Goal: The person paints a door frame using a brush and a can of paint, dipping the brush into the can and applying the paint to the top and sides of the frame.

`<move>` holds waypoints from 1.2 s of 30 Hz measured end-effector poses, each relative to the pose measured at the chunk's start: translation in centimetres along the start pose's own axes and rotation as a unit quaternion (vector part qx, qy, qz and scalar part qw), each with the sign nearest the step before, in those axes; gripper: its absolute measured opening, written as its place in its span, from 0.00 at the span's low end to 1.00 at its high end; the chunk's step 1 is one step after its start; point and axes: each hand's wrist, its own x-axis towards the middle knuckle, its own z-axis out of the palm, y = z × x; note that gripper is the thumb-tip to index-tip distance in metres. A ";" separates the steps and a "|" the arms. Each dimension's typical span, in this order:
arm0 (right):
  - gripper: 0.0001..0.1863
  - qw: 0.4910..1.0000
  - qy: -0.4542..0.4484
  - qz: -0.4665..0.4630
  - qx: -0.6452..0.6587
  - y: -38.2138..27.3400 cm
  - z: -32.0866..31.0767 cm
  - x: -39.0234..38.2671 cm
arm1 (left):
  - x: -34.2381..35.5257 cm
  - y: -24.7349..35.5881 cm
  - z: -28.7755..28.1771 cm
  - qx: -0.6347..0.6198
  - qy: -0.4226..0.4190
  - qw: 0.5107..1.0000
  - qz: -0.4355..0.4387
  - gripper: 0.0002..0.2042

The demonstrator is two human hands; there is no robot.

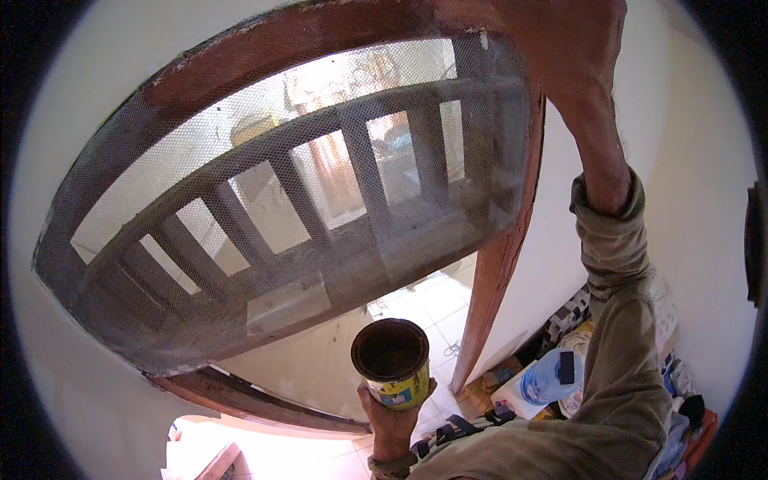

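My left hand (394, 424) is wrapped round the lower part of an open round tin (400, 390) with a yellow label and a dark brown inside. It holds the tin upright, mouth toward me, below the barred panel. My right hand (572, 48) is raised at the top right, against the reddish-brown upper edge of the wooden frame (240, 50). Its fingers run off at the picture's upper edge, so what they hold, if anything, is hidden. Fine wire mesh (376, 248) covers the dark wooden slats (364, 164) of the panel.
Beneath the panel is a doorway with a brown post (508, 280) and a pale tiled floor (436, 296) beyond. At the lower right, a blue clear plastic container (546, 380) stands among cloths and bundles. White walls (696, 184) flank me.
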 end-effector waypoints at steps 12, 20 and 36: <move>0.13 0.995 -0.016 0.081 -0.055 -2.4 -0.8 -2.5 | -1.9 1.6 1.8 0.007 -0.034 0.998 0.054 0.34; 0.18 0.965 -0.014 0.064 -0.253 -1.9 -0.4 -3.1 | -3.4 2.5 0.7 0.208 -0.072 0.948 0.231 0.37; 0.16 0.961 -0.077 0.264 -0.026 -7.3 -5.1 -13.1 | -4.4 3.1 -3.1 -0.057 -0.002 0.996 0.073 0.35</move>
